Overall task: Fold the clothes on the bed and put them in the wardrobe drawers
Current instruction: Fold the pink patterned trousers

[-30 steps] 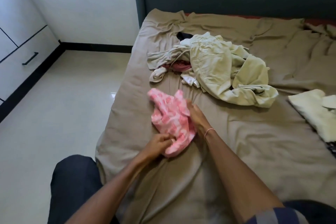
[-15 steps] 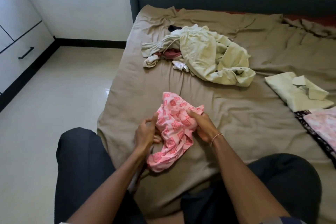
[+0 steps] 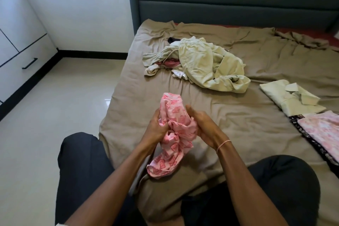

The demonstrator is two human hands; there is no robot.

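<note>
- The pink patterned garment [image 3: 172, 132] is bunched up and lifted just above the bed's near-left corner, lower end dangling.
- Left hand [image 3: 156, 130] grips its left side, fingers curled into the cloth.
- Right hand [image 3: 203, 126] holds the right side, thumb up against the fabric.
- Further back there's an unfolded pale green heap [image 3: 201, 64] on the tan sheet [image 3: 238, 124].
- Off right, a folded green shirt [image 3: 289, 97] and a folded pink piece [image 3: 322, 130].
- White wardrobe drawers [image 3: 22, 60] sit far left.
</note>
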